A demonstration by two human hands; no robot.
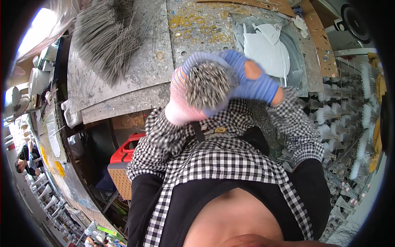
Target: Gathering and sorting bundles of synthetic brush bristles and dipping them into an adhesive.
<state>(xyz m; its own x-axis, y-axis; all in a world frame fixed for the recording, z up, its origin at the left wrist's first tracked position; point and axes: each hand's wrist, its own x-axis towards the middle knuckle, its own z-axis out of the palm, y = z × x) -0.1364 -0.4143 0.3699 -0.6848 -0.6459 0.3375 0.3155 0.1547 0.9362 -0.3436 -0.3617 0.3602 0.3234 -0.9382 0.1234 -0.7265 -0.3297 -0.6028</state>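
Note:
A tight, round bundle of thin grey wire-like strands [207, 85] points its cut ends up at me, held above the near edge of the workbench. Around its left side wraps my left hand [179, 99], in a pink and striped knit glove. My right hand [251, 78], in a blue striped glove with a hole on the back, closes on it from the right and far side. The fingers of both hands are partly hidden and a little blurred. On the bench at the far left lies a large loose heap of similar grey strands [108, 41].
Yellow rings [191, 24] are scattered on the stained workbench [135, 88]. White paste [267, 49] is spread on a sheet at the right. Racks of pale fanned bundles [335, 109] stand at my right. A red-topped box [123, 158] is under the bench. Another person [29, 158] sits far left.

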